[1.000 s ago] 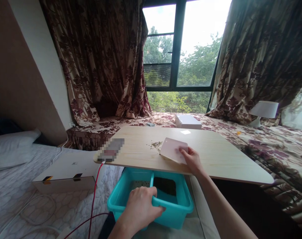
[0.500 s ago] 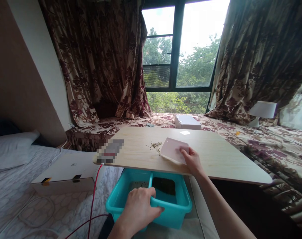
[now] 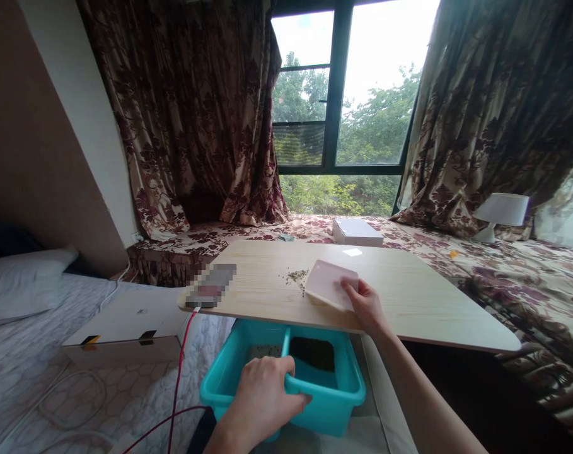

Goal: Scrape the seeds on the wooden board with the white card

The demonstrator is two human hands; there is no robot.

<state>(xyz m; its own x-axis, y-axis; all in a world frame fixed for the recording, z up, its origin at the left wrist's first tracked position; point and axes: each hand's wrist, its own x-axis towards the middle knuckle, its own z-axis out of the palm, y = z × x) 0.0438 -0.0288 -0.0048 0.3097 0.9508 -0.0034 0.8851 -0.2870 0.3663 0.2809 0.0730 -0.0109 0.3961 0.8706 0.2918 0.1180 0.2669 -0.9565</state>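
My left hand [image 3: 270, 394] is closed round the near rim of a turquoise two-compartment plastic bin [image 3: 331, 403], at its divider. Dark green-brown small grains [image 3: 312, 353] lie heaped in the bin's right compartment; a few specks show in the left one, partly hidden by my hand. Between the thumb and fingers of my right hand [image 3: 365, 302] is a flat, pale pinkish plastic scraper [image 3: 331, 284], tilted with its lower edge at the tabletop. Just left of the scraper, a small scatter of brownish grains [image 3: 296, 276] lies on the light wood table [image 3: 432, 296].
A blurred-out phone-like device [image 3: 213, 285] with a red cable [image 3: 179, 366] lies at the table's left end. Left of it, a white box [image 3: 125, 321] sits on the bed. Behind the table are another white box [image 3: 358, 232] and a lamp [image 3: 501, 211] on the window seat.
The view has shifted very slightly. Both hands, the scraper and the grains look nearly the same as before.
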